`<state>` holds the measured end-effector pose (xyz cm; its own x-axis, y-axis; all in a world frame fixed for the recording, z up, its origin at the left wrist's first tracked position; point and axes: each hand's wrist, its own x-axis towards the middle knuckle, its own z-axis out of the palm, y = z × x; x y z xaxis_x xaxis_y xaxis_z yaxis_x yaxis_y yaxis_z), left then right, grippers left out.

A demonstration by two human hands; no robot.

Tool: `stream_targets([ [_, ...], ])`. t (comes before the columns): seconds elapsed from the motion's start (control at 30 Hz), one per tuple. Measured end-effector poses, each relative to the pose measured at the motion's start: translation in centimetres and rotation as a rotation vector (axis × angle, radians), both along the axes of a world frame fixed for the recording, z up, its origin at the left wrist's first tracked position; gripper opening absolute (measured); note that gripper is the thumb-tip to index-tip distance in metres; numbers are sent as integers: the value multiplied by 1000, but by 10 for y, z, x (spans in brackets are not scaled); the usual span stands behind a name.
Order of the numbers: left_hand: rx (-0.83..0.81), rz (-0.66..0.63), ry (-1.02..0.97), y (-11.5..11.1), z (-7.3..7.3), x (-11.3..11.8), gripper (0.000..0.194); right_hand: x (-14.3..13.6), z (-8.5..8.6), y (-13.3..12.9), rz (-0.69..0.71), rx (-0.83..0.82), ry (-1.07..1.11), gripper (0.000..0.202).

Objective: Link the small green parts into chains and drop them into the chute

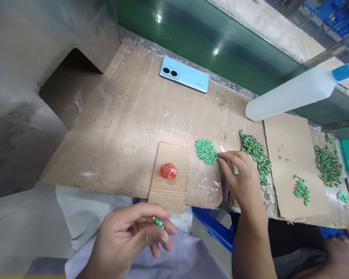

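Note:
My left hand (128, 232) is closed, palm partly up, below the table edge. Between its thumb and fingers are a few small green-and-gold pieces (158, 222), like tiny beads. With thumb and forefinger pinched together, my right hand (244, 178) touches the right edge of a loose pile of the same green-and-gold pieces (206, 151). Whatever its fingertips hold is too small to make out. Left of that pile lies a cardboard strip (167, 197) bearing a glossy red blob (168, 171).
A light blue phone (189, 75) lies at the back. A white bottle with a blue cap (291, 95) leans across the back right. More green-and-gold piles (257, 153) spread rightward. Metal housing (26, 97) stands at left. Another person's hand (344, 252) shows, blurred, at lower right.

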<state>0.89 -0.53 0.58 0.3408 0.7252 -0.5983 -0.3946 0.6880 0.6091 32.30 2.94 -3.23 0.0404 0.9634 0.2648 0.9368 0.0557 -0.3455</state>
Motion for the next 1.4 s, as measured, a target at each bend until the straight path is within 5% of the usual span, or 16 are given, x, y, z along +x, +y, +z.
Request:
stream_targets([
  [0.17, 96, 41, 59, 1, -6, -2, 23, 10, -3, 6, -3, -78, 46, 21],
  [0.43, 10, -37, -278, 1, -16, -3, 21, 3, 2, -6, -217, 25, 160, 13],
  [0.67, 50, -41, -247, 3, -10, -1, 18, -5, 5, -7, -229, 77, 275, 12],
  [0.87, 248, -81, -82, 2, -9, -1, 9, -22, 12, -16, -232, 134, 301, 14],
  [1.13, 186, -192, -73, 4, -6, 22, 20, -90, 33, -45, 137, -161, 1175, 16],
  [1.4, 146, -139, -8, 9, -1, 24, 23, -108, 23, -42, 279, -178, 1160, 32],
])
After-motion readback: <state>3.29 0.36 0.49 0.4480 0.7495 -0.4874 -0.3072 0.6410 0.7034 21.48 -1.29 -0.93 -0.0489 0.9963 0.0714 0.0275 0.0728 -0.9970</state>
